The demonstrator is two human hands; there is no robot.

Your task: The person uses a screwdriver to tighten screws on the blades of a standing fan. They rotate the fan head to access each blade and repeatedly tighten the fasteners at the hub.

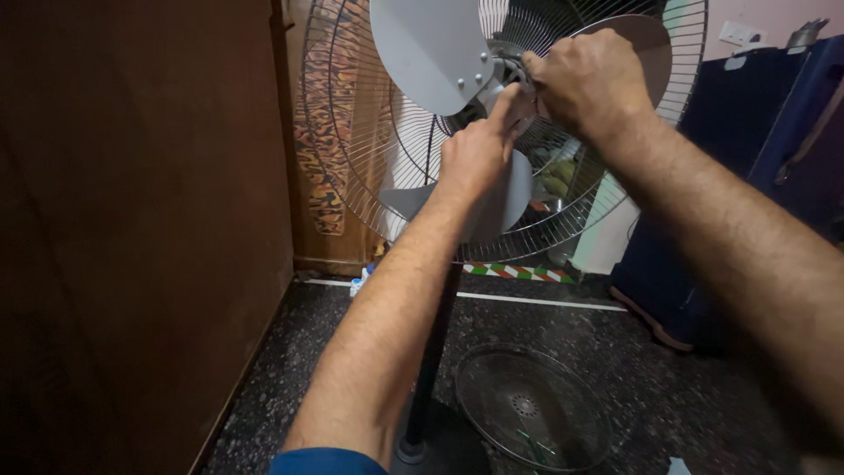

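Two hands at fan hub — my right hand fisted around small tool, my left hand loosely curled, forefinger pressing hub; front grille on floor.

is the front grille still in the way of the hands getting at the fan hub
No. The front grille lies on the floor, so the blades are exposed. Both the left hand and right hand are at the hub.

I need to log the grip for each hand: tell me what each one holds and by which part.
Both are at the hub of the fan blades. The right hand is closed around the hub's front; the left hand presses a finger against it. What the right grip encloses is hidden.
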